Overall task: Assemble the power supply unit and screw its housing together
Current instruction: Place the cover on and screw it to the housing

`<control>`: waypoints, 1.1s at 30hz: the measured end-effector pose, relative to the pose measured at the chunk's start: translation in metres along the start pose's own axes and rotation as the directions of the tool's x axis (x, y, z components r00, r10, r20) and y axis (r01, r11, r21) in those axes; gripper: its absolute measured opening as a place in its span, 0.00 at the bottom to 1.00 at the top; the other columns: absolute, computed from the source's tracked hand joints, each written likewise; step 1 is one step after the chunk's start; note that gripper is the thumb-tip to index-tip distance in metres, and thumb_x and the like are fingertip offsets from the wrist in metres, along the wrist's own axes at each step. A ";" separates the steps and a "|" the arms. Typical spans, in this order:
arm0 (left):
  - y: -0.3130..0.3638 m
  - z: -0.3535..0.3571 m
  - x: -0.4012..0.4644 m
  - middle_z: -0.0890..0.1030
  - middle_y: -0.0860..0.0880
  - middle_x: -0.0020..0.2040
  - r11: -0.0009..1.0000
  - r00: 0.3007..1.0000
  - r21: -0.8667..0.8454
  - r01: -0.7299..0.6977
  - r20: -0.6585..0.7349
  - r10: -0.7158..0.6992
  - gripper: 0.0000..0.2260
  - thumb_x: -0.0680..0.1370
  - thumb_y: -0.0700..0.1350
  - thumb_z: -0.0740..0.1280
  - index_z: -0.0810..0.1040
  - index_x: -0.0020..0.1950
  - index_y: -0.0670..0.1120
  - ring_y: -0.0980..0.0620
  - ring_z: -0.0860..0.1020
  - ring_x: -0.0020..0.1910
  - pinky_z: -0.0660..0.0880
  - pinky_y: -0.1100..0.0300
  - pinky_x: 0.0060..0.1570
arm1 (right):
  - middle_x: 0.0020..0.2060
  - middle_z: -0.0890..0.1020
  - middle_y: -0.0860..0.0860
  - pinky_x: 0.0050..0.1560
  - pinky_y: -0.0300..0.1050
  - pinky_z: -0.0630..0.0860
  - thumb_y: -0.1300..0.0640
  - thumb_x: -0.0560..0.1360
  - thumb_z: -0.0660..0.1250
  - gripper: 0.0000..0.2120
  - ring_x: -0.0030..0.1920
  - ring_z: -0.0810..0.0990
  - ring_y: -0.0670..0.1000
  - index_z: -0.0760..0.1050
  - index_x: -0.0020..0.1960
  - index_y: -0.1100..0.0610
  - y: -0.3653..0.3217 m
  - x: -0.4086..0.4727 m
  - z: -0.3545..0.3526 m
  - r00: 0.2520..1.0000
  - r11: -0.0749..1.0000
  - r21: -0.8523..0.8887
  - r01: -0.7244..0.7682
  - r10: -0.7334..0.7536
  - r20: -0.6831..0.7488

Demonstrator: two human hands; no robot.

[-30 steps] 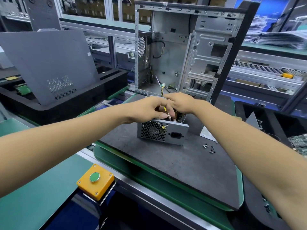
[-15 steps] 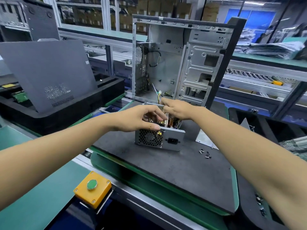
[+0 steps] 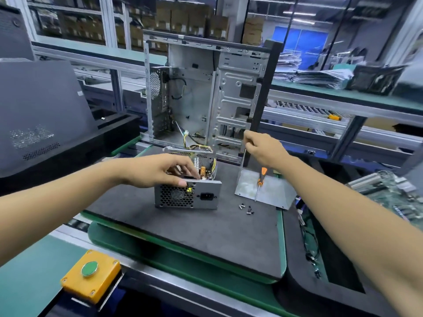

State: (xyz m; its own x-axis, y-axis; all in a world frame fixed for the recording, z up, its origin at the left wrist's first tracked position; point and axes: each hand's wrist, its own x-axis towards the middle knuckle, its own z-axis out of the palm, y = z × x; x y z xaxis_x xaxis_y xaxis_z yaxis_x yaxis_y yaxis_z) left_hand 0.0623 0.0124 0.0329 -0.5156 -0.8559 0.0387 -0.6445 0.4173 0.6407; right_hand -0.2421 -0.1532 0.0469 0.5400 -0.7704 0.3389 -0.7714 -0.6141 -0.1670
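Observation:
The open power supply unit stands on the dark mat, fan grille and power socket facing me, its circuit board and yellow wires exposed on top. My left hand grips its upper front edge, fingers curled over the rim. To the right, my right hand pinches the top edge of the upright wall of the bent metal cover. An orange-handled screwdriver lies on the cover's flat part. Several small screws lie loose on the mat in front of the cover.
An open computer case stands upright behind the unit, cables hanging out. A grey side panel leans in a black tray at the left. A yellow box with a green button sits at the near edge. Circuit boards lie at the right.
My right hand left the top of the power supply unit, moved right and took hold of the metal cover's upright edge. My left hand stays on the unit.

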 end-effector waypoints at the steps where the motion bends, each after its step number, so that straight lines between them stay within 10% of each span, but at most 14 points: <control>1: 0.000 0.002 0.000 0.79 0.64 0.59 1.000 1.000 -0.023 0.003 0.013 -0.003 0.13 0.83 0.45 0.69 0.78 0.65 0.58 0.62 0.78 0.61 0.72 0.70 0.59 | 0.37 0.77 0.50 0.33 0.49 0.62 0.55 0.79 0.55 0.05 0.41 0.75 0.60 0.64 0.44 0.50 0.011 -0.005 0.006 0.999 0.997 -0.064 -0.032 0.034 0.027; 5: 0.002 0.002 -0.002 0.77 0.64 0.62 0.999 0.997 0.019 0.027 0.074 -0.029 0.13 0.84 0.47 0.66 0.75 0.68 0.57 0.62 0.74 0.66 0.70 0.69 0.63 | 0.57 0.73 0.55 0.37 0.51 0.72 0.66 0.77 0.58 0.21 0.52 0.76 0.61 0.68 0.66 0.49 0.035 -0.028 0.028 0.938 0.932 -0.362 -0.003 0.128 0.321; 12: 0.046 0.004 0.021 0.76 0.58 0.59 0.978 1.000 0.209 -0.013 -0.004 0.014 0.11 0.82 0.57 0.67 0.78 0.63 0.59 0.65 0.73 0.60 0.68 0.68 0.60 | 0.54 0.64 0.54 0.38 0.52 0.71 0.73 0.73 0.62 0.18 0.55 0.69 0.59 0.69 0.57 0.54 0.042 -0.036 0.040 0.943 0.847 -0.505 0.165 0.015 0.334; 18: 0.090 0.064 0.083 0.79 0.57 0.51 0.581 0.976 0.807 -0.105 -0.027 0.214 0.12 0.78 0.64 0.68 0.81 0.54 0.60 0.53 0.73 0.58 0.64 0.55 0.53 | 0.61 0.73 0.52 0.51 0.50 0.65 0.61 0.80 0.62 0.20 0.63 0.70 0.56 0.68 0.71 0.47 0.037 -0.032 0.031 0.936 0.655 -0.687 0.314 -0.094 0.339; 26: 0.115 0.098 0.141 0.82 0.46 0.56 0.560 0.986 0.822 0.107 -0.015 -0.166 0.14 0.74 0.46 0.78 0.84 0.58 0.51 0.42 0.82 0.53 0.67 0.56 0.40 | 0.52 0.79 0.49 0.49 0.50 0.61 0.55 0.82 0.60 0.10 0.52 0.75 0.54 0.67 0.62 0.48 0.042 -0.032 -0.001 0.941 0.613 -0.727 0.308 -0.083 0.329; 33: 0.105 0.105 0.145 0.85 0.50 0.51 0.584 0.978 0.806 0.097 0.032 -0.208 0.08 0.74 0.44 0.77 0.86 0.52 0.53 0.47 0.82 0.51 0.61 0.60 0.34 | 0.49 0.78 0.49 0.47 0.49 0.62 0.56 0.82 0.59 0.08 0.45 0.70 0.54 0.60 0.51 0.47 0.051 -0.040 -0.002 0.950 0.653 -0.703 0.281 -0.085 0.301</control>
State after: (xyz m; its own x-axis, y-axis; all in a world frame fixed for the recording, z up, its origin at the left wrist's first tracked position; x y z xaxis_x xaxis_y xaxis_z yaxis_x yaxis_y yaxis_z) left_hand -0.1390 -0.0356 0.0256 -0.3887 -0.9135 -0.1200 -0.8815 0.4066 -0.2399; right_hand -0.3043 -0.1533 0.0268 0.6797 -0.7312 0.0577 -0.5889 -0.4971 0.6373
